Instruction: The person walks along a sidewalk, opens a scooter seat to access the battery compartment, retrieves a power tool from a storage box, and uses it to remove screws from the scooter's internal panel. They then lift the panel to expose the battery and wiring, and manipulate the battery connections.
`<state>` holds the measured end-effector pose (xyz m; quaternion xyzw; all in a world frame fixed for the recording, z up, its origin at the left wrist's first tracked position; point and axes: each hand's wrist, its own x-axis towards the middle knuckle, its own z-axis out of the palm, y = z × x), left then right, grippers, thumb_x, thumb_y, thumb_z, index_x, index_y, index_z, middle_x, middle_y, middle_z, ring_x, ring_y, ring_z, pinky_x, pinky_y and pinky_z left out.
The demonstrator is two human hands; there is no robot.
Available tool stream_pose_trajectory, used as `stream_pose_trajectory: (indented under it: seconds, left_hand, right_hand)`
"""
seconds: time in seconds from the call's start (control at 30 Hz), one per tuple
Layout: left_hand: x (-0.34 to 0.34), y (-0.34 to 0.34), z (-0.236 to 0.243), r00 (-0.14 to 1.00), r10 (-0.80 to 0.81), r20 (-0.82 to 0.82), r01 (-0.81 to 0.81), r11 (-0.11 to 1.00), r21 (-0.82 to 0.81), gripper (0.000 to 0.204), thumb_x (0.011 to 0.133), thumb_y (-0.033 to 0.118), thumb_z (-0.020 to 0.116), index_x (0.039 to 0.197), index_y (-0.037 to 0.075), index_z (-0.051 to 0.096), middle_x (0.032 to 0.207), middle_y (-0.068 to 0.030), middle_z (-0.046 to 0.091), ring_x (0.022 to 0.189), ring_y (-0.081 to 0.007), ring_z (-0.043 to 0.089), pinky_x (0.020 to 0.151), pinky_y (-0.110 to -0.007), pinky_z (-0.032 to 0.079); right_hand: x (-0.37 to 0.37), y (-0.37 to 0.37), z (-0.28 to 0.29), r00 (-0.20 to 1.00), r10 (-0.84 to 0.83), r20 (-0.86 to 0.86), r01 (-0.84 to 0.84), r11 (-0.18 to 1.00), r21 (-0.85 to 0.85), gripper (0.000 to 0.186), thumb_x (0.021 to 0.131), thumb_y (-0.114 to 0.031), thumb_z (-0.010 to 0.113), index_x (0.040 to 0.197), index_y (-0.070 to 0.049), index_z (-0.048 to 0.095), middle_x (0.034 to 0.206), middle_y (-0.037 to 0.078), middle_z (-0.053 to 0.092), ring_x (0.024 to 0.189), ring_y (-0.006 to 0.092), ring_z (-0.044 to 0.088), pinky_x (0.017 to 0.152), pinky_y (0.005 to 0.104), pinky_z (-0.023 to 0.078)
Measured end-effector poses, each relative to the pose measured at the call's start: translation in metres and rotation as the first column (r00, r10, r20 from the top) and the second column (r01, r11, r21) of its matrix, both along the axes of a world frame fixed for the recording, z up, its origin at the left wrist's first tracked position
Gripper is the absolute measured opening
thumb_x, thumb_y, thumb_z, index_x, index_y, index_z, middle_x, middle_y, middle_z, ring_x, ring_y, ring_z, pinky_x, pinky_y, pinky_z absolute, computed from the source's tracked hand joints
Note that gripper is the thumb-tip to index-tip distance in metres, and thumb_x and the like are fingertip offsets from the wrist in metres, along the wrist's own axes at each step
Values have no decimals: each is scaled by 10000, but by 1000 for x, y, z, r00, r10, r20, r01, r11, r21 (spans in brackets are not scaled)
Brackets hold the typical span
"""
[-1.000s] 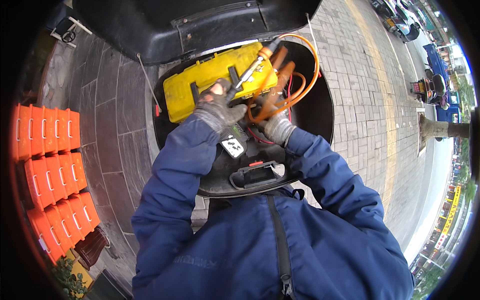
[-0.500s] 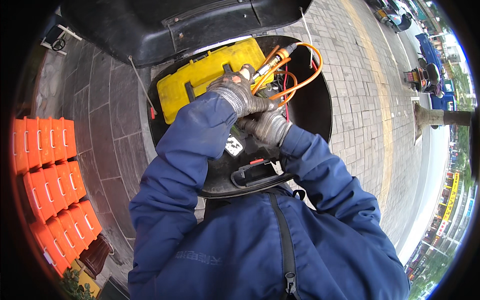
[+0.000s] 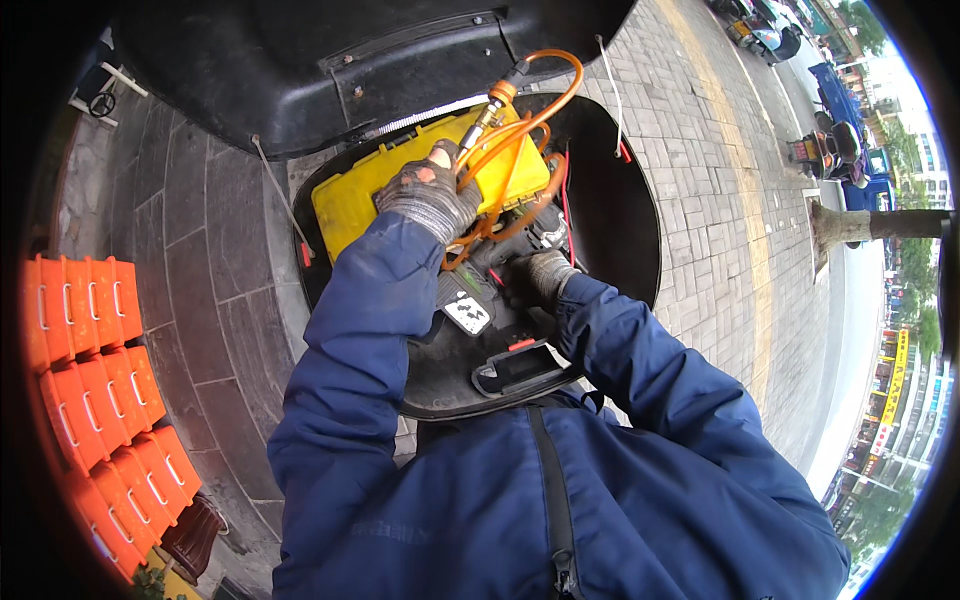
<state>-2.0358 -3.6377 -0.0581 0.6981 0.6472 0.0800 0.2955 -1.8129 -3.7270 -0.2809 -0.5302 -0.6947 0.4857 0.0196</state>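
Observation:
My gloved left hand (image 3: 430,195) is closed around an orange hose (image 3: 515,155), just below its metal-and-orange fitting (image 3: 485,118). The fitting points up, and the hose loops over and down beside the hand. Under it lies a yellow plastic case (image 3: 345,200) in an open black top box (image 3: 610,230). Lower down in the box is my gloved right hand (image 3: 543,277), beside a black-and-grey item (image 3: 540,232) whose kind I cannot make out; its fingers are mostly hidden. Left of that hand lies a dark object with a white patch (image 3: 467,312).
The box's raised black lid (image 3: 300,60) stands at the far side, with stay cords (image 3: 280,185) running down from it. Orange stacked bins (image 3: 100,390) stand at the left. Paving (image 3: 710,250) and a tree trunk (image 3: 880,224) lie to the right, with parked scooters (image 3: 835,150) beyond.
My hands, together before, are now apart. The left has lifted the hose and fitting up and left, while the right has gone lower into the box.

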Motion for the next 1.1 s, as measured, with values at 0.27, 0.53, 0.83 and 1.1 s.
stream_pose_trajectory:
  seconds: [0.27, 0.53, 0.83, 1.1]
  left_hand:
    - [-4, 0, 13, 999, -21, 28, 23, 997, -77, 486, 769, 348, 597, 1154, 101, 431, 927, -147, 617, 873, -324, 598, 769, -419, 457]
    - [-1, 2, 14, 999, -31, -8, 31, 999, -38, 465, 767, 337, 591, 1150, 119, 442, 878, -123, 629, 814, -305, 613, 745, -418, 459]
    - [2, 3, 24, 1000, -8, -25, 7, 999, -41, 487, 762, 337, 603, 1155, 88, 458, 857, -143, 629, 810, -312, 614, 735, -409, 472]
    - [-1, 6, 16, 999, 40, 23, -40, 999, -8, 467, 758, 309, 620, 1138, 82, 471, 920, -155, 624, 853, -316, 608, 748, -397, 471]
  right_hand:
    - [-42, 25, 70, 692, 437, 575, -517, 855, -28, 417, 768, -251, 569, 1157, -105, 536, 1111, 142, 573, 1032, 290, 550, 825, 370, 469]
    - [-47, 18, 9, 935, -173, 310, 159, 985, 71, 435, 877, -346, 477, 1226, -86, 484, 1180, 121, 550, 1046, 227, 547, 856, 322, 432]
    - [-71, 25, 19, 799, -601, -33, 589, 769, 251, 416, 833, -368, 558, 1123, -71, 576, 1050, 104, 617, 973, 211, 571, 813, 316, 433]
    - [-59, 21, 130, 568, -823, -20, 757, 531, -381, 368, 782, -288, 643, 1041, -28, 609, 950, 134, 640, 832, 181, 618, 740, 278, 461]
